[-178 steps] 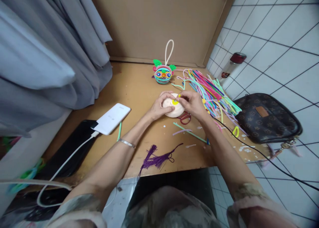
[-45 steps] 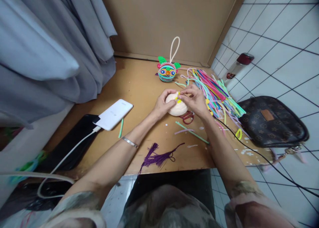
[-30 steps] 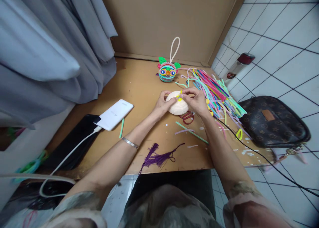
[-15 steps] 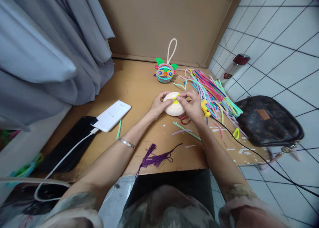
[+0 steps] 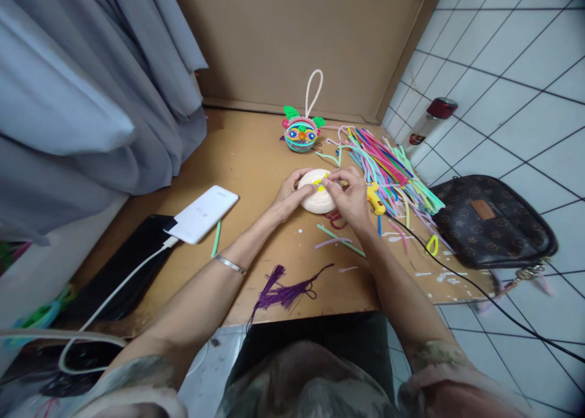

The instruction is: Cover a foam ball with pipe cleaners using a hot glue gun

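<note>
My left hand [image 5: 289,194] is closed around the left side of a cream round piece [image 5: 315,205] with fine ridges, its thumb lying across the top. My right hand [image 5: 351,195] pinches a bright yellow strip [image 5: 320,185] against the upper face of that piece; it looks like pipe cleaner, and the fingertips partly hide it. Beyond my hands sits a colourful lion-head ornament [image 5: 301,135] with green ears and a white loop. Just right of my right hand lies a yellow glue gun [image 5: 376,198].
A pile of coloured pipe cleaners [image 5: 388,168] spreads at the back right, near a brown patterned bag [image 5: 493,223]. A purple tassel [image 5: 286,291] lies by the front edge. On the left are a white power bank [image 5: 203,214] and cable. A black cord [image 5: 452,267] crosses the right side.
The camera view has shifted very slightly. Both hands keep their places on the cream round piece, with the right fingers still pressing the yellow strip.
</note>
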Action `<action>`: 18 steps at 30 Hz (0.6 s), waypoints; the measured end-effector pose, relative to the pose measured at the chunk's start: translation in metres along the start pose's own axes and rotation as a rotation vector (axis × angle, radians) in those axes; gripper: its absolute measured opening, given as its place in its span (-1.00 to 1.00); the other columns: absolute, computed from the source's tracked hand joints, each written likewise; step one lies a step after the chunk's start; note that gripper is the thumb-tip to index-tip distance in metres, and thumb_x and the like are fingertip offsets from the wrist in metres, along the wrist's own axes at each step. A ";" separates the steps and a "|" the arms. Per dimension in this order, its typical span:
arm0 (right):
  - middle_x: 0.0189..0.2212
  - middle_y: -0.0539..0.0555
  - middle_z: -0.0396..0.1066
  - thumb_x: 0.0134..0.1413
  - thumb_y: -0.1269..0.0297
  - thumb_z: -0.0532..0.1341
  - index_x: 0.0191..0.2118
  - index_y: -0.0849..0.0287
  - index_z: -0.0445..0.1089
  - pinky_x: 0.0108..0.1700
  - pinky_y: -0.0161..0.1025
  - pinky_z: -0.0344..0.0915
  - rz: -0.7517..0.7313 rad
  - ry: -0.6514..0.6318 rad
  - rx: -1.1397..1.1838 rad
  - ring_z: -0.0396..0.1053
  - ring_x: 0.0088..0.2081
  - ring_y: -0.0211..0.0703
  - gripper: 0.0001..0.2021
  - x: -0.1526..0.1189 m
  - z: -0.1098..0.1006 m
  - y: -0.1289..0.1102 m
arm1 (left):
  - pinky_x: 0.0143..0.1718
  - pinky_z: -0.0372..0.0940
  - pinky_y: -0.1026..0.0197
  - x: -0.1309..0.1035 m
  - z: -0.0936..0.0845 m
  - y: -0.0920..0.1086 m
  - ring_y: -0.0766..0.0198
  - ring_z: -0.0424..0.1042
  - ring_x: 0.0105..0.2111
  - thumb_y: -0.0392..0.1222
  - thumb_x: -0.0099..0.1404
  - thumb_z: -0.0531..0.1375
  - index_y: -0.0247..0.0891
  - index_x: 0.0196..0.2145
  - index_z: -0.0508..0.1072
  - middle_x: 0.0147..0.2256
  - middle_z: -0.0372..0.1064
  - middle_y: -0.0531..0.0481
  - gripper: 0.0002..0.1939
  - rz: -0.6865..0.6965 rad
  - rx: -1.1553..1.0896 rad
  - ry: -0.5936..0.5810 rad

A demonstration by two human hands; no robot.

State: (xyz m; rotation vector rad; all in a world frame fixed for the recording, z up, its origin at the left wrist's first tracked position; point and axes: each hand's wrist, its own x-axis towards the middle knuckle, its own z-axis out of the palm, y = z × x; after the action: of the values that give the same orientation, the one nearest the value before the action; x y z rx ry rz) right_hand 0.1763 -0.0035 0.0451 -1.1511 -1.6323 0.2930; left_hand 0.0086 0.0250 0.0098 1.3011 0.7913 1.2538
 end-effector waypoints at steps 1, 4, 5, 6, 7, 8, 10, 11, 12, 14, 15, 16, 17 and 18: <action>-0.31 0.06 0.45 0.16 0.19 0.34 -0.35 0.06 0.54 -0.05 -0.09 0.41 -0.003 -0.001 -0.010 0.45 -0.15 -0.04 -0.89 0.000 0.000 0.000 | 0.06 0.44 0.00 0.000 0.000 0.000 0.00 0.54 0.00 0.02 0.02 0.38 -0.25 0.03 0.49 0.01 0.58 -0.15 -0.38 0.005 0.002 0.003; -0.30 0.06 0.46 0.17 0.19 0.34 -0.36 0.06 0.52 -0.05 -0.08 0.41 -0.008 0.002 -0.018 0.44 -0.15 -0.03 -0.89 -0.001 0.001 -0.001 | 0.04 0.45 0.00 0.000 0.000 -0.001 0.01 0.55 -0.01 0.01 0.01 0.37 -0.25 0.02 0.49 -0.01 0.58 -0.15 -0.39 0.015 0.001 0.009; -0.31 0.07 0.46 0.16 0.19 0.34 -0.36 0.06 0.52 -0.05 -0.08 0.42 -0.006 0.006 -0.014 0.44 -0.15 -0.03 -0.89 -0.001 0.001 -0.001 | 0.04 0.45 0.00 0.000 0.001 -0.002 0.01 0.55 -0.02 0.00 0.01 0.37 -0.25 0.02 0.49 -0.01 0.58 -0.15 -0.39 0.016 -0.001 0.010; -0.31 0.07 0.46 0.15 0.20 0.34 -0.36 0.06 0.52 -0.05 -0.08 0.42 -0.002 0.010 -0.009 0.44 -0.15 -0.03 -0.90 -0.001 0.001 -0.002 | 0.05 0.45 0.00 0.000 0.001 -0.002 0.01 0.54 -0.01 0.00 0.01 0.37 -0.25 0.02 0.49 -0.01 0.58 -0.15 -0.39 0.017 -0.003 0.010; -0.31 0.07 0.45 0.14 0.21 0.34 -0.37 0.06 0.52 -0.05 -0.08 0.41 0.003 0.015 -0.003 0.44 -0.15 -0.03 -0.91 -0.001 0.001 -0.003 | 0.05 0.44 0.00 0.000 0.001 -0.001 0.01 0.54 -0.01 -0.01 0.01 0.37 -0.26 0.02 0.49 -0.01 0.58 -0.15 -0.39 0.016 -0.004 0.010; -0.32 0.06 0.45 0.14 0.22 0.35 -0.37 0.06 0.52 -0.05 -0.08 0.41 0.006 0.020 0.005 0.44 -0.15 -0.03 -0.91 -0.001 0.002 -0.004 | 0.06 0.44 0.00 0.000 0.001 -0.001 0.01 0.54 -0.01 -0.01 0.01 0.36 -0.26 0.02 0.48 0.00 0.58 -0.15 -0.39 0.013 -0.003 0.009; -0.33 0.06 0.44 0.12 0.24 0.35 -0.38 0.06 0.52 -0.05 -0.08 0.40 0.003 0.031 0.019 0.43 -0.16 -0.03 -0.92 -0.002 0.002 -0.005 | 0.06 0.44 0.00 0.000 0.001 -0.001 0.01 0.54 0.00 -0.02 0.01 0.35 -0.26 0.03 0.48 0.00 0.58 -0.14 -0.39 0.008 -0.002 0.007; -0.33 0.07 0.45 0.12 0.24 0.35 -0.38 0.06 0.51 -0.05 -0.08 0.40 0.002 0.035 0.021 0.43 -0.16 -0.03 -0.92 -0.002 0.002 -0.006 | 0.06 0.44 0.00 0.000 0.001 -0.001 0.01 0.54 0.00 -0.02 0.01 0.34 -0.26 0.03 0.48 0.00 0.58 -0.14 -0.39 0.005 -0.004 0.005; -0.33 0.07 0.45 0.12 0.24 0.35 -0.39 0.06 0.51 -0.05 -0.08 0.39 0.002 0.036 0.021 0.43 -0.16 -0.02 -0.92 -0.002 0.002 -0.006 | 0.05 0.44 0.00 0.000 0.000 -0.002 0.02 0.54 -0.01 -0.01 0.02 0.33 -0.26 0.03 0.48 0.00 0.58 -0.14 -0.40 0.003 -0.008 0.006; -0.33 0.07 0.45 0.13 0.23 0.35 -0.39 0.06 0.51 -0.04 -0.07 0.39 0.005 0.030 0.013 0.43 -0.16 -0.02 -0.91 -0.002 0.003 -0.006 | 0.04 0.44 0.01 0.000 0.000 -0.003 0.03 0.55 -0.02 0.03 0.05 0.33 -0.25 0.03 0.48 -0.01 0.59 -0.14 -0.41 0.001 -0.016 0.010; -0.32 0.07 0.46 0.13 0.22 0.35 -0.39 0.06 0.51 -0.04 -0.06 0.39 0.006 0.025 0.008 0.43 -0.16 -0.02 -0.90 -0.002 0.003 -0.006 | 0.03 0.44 0.01 0.000 0.000 -0.003 0.03 0.55 -0.03 0.05 0.07 0.33 -0.24 0.03 0.48 -0.01 0.59 -0.14 -0.42 0.001 -0.016 0.014; -0.32 0.07 0.46 0.14 0.21 0.35 -0.39 0.06 0.50 -0.03 -0.06 0.39 0.004 0.020 0.003 0.43 -0.16 -0.02 -0.89 -0.002 0.003 -0.005 | 0.02 0.44 0.02 0.001 0.000 -0.004 0.04 0.56 -0.04 0.06 0.08 0.33 -0.24 0.03 0.48 -0.02 0.59 -0.14 -0.42 0.003 -0.011 0.017; -0.32 0.07 0.46 0.14 0.20 0.35 -0.38 0.06 0.51 -0.03 -0.05 0.39 -0.001 0.017 -0.001 0.43 -0.15 -0.01 -0.88 -0.002 0.003 -0.005 | 0.01 0.44 0.03 0.001 0.000 -0.005 0.05 0.56 -0.05 0.06 0.09 0.33 -0.24 0.03 0.47 -0.02 0.59 -0.14 -0.42 0.007 -0.003 0.019; -0.31 0.07 0.46 0.15 0.19 0.35 -0.38 0.06 0.51 -0.03 -0.05 0.39 -0.008 0.013 -0.008 0.43 -0.15 -0.01 -0.88 -0.002 0.002 -0.004 | 0.00 0.44 0.04 0.001 0.000 -0.005 0.06 0.56 -0.06 0.06 0.09 0.33 -0.24 0.03 0.47 -0.03 0.59 -0.13 -0.42 0.012 0.006 0.019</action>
State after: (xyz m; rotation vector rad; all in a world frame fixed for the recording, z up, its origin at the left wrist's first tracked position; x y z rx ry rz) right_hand 0.1720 -0.0064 0.0457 -1.1501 -1.6277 0.2733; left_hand 0.0101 0.0267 0.0055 1.3021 0.8024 1.2755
